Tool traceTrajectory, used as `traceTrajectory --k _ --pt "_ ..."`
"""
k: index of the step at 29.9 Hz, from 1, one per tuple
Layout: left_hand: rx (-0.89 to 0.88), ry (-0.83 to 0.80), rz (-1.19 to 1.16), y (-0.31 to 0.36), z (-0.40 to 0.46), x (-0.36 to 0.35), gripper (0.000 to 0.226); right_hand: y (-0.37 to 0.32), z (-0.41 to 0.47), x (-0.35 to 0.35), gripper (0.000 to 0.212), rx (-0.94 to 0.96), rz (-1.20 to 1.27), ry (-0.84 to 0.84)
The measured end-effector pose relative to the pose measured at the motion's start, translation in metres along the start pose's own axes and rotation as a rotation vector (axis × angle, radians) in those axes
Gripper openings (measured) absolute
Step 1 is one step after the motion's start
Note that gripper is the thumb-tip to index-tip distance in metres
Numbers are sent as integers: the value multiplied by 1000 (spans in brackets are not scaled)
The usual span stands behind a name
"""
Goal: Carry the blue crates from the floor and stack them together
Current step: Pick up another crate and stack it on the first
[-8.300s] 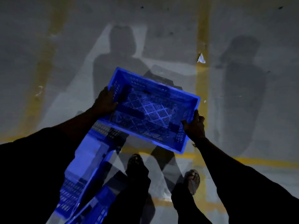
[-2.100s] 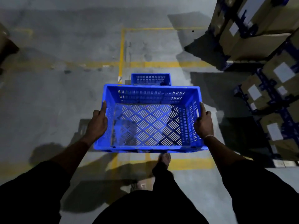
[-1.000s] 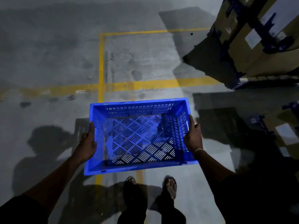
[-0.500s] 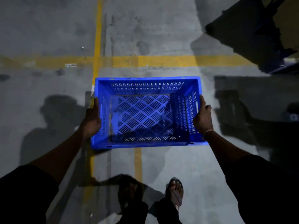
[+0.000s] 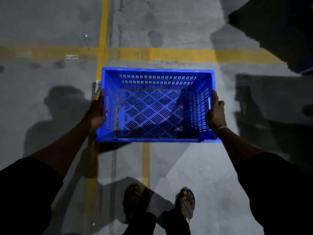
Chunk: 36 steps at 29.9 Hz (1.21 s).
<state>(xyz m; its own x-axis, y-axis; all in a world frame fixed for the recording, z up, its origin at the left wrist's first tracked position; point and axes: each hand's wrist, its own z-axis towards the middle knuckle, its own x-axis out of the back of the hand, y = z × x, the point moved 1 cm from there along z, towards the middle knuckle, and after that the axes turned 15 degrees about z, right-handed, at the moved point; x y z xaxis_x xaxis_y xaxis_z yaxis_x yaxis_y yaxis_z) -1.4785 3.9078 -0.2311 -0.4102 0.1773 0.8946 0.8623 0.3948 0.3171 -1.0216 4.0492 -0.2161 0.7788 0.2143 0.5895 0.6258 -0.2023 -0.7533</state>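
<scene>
A blue slotted plastic crate (image 5: 156,77) hangs in front of me above the concrete floor, open side up and empty. My left hand (image 5: 96,112) grips its left short wall, thumb along the rim. My right hand (image 5: 215,114) grips the right short wall by the handle slot, thumb on the rim. Through the crate's perforated bottom something dark shows, but I cannot tell what it is. No other crate is plainly in view.
Yellow floor lines (image 5: 183,55) cross just beyond the crate, and one runs toward my sandalled feet (image 5: 185,200). A dark mass of stacked goods (image 5: 279,31) fills the upper right corner. Shadows of a person lie on the floor at the left.
I have walked across the floor carrying the crate. The smaller blue crate seen ahead earlier is out of sight. Over the last half second the crate has hardly shifted and my feet have stepped level.
</scene>
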Motion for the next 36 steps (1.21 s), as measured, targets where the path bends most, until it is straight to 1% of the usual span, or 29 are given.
traceTrajectory --k 1,3,7,11,14,17,20,23,24,25,27,28,31,32,34,36 --pt "-29 -15 -31 1 1 1 87 1 3 1 95 -4 -5 -2" --pt "-33 -32 -73 2 1 4 87 2 8 1 94 13 -28 23" --pt "-44 -44 -99 12 -4 7 85 8 5 1 99 9 -76 -31" --pt "-43 -60 19 11 -2 9 84 15 -6 2 102 32 -114 -62" --pt "-25 -66 42 16 -5 9 83 22 -4 4 104 90 -161 -78" --pt "-21 -29 92 15 -9 4 83 21 0 3 101 86 -169 -87" --pt "-9 -4 95 10 -15 2 84 20 1 2 101 115 -175 -106" --pt "28 12 93 -9 -15 -6 87 22 7 -1 105 149 -200 -155" --pt "13 12 80 -12 -15 -6 86 22 9 -2 107 158 -204 -160" --pt "18 15 53 -12 -15 -4 82 23 12 -4 108 167 -206 -159" --pt "48 1 20 -9 -17 1 66 26 15 -5 110 169 -216 -161" --pt "41 9 5 -7 -16 3 65 26 15 -4 110 159 -216 -170" --pt "13 7 -5 -7 -15 3 85 23 17 2 109 114 -173 -230" --pt "9 12 -3 -6 -15 3 87 20 16 3 108 106 -162 -243" --pt "31 25 4 -3 -17 -3 85 20 12 1 104 133 -159 -216" --pt "2 28 17 -6 -12 -14 78 23 8 -2 102 174 -164 -146"
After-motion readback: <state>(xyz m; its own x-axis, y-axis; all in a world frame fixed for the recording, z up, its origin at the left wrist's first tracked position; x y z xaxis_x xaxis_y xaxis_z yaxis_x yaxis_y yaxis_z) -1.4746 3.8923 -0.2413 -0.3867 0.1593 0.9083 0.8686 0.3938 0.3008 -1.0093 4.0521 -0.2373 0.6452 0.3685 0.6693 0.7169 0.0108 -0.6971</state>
